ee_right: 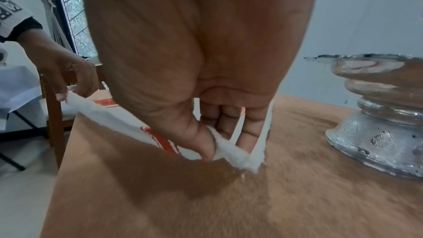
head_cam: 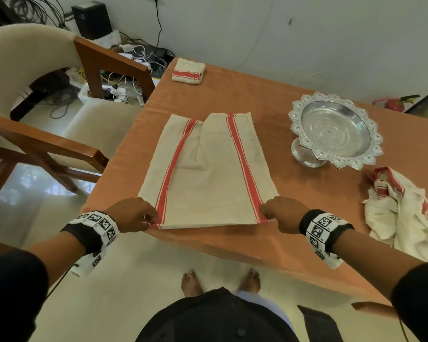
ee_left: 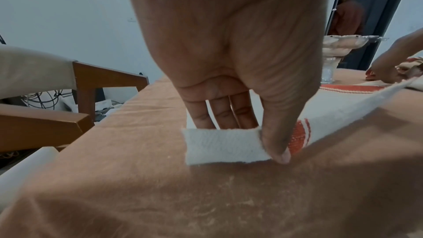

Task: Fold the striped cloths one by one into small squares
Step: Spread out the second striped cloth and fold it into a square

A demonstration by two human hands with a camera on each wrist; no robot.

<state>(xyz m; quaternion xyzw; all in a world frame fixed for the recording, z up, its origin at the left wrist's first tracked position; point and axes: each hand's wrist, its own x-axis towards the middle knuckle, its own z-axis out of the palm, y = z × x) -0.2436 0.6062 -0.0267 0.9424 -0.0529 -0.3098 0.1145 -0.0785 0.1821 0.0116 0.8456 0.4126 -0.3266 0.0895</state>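
Observation:
A cream cloth with two red stripes (head_cam: 208, 174) lies spread on the orange table (head_cam: 269, 99), its far edge uneven. My left hand (head_cam: 143, 218) pinches the cloth's near left corner (ee_left: 226, 146) between thumb and fingers. My right hand (head_cam: 269, 212) pinches the near right corner (ee_right: 231, 153) the same way. The near edge hangs taut between the two hands at the table's front edge. A folded striped cloth (head_cam: 188, 71) sits at the far left corner. A crumpled striped cloth (head_cam: 400, 208) lies at the right.
A silver pedestal bowl (head_cam: 335, 129) stands right of the spread cloth, close to my right hand (ee_right: 377, 124). A cushioned wooden armchair (head_cam: 47, 134) stands left of the table. Cables and chargers litter the floor behind it.

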